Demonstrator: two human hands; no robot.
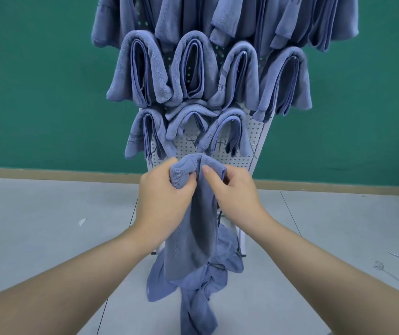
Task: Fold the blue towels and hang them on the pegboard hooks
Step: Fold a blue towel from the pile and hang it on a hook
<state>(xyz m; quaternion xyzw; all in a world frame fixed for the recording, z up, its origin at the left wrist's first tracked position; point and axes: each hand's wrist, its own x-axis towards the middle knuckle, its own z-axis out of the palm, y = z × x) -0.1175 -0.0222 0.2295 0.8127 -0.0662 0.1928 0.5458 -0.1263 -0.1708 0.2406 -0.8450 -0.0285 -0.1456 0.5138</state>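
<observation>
I hold a folded blue towel [197, 213] up in front of the lower part of the white pegboard [254, 139]. My left hand [162, 197] grips its top left fold. My right hand [232, 192] pinches the top right, thumb on the front. The towel hangs down between my wrists. Several folded blue towels [188, 68] hang in rows on the pegboard above. A heap of loose blue towels [198, 293] lies on the floor under my hands.
A green wall [36, 81] with a tan baseboard stands behind the pegboard. The floor is grey tile [48, 226]. Loose metal hooks [389, 272] lie on the floor at the right, and a small white scrap [82, 221] lies at the left.
</observation>
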